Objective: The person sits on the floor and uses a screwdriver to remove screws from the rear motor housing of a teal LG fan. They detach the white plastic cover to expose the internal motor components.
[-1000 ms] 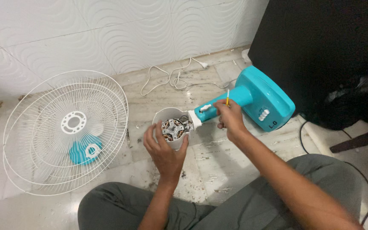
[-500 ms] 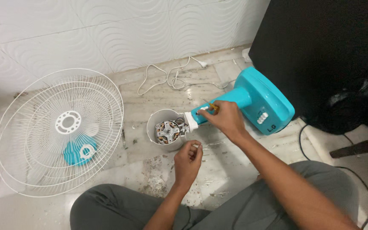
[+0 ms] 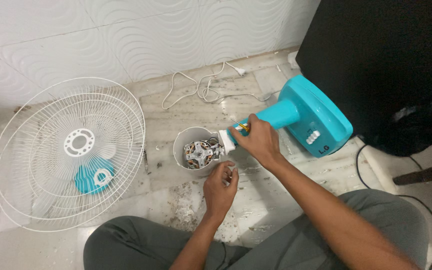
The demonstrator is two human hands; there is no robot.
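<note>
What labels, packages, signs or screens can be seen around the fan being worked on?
Small dark printed mark: low on the sloped face of the turquoise fan base, below the white buttons.
No packages, signs or screens show.

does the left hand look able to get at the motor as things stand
Probably yes: the left hand sits just below the open motor in its white housing, with only bare floor between; the right hand is off to the side.

The fan (image 3: 276, 125) lies on its side on the marble floor (image 3: 186, 112), its turquoise base near the black cabinet. Its white motor housing (image 3: 188, 140) is open, exposing the windings. A thin yellow-handled screwdriver (image 3: 241, 125) rests tilted against the turquoise neck.
</note>
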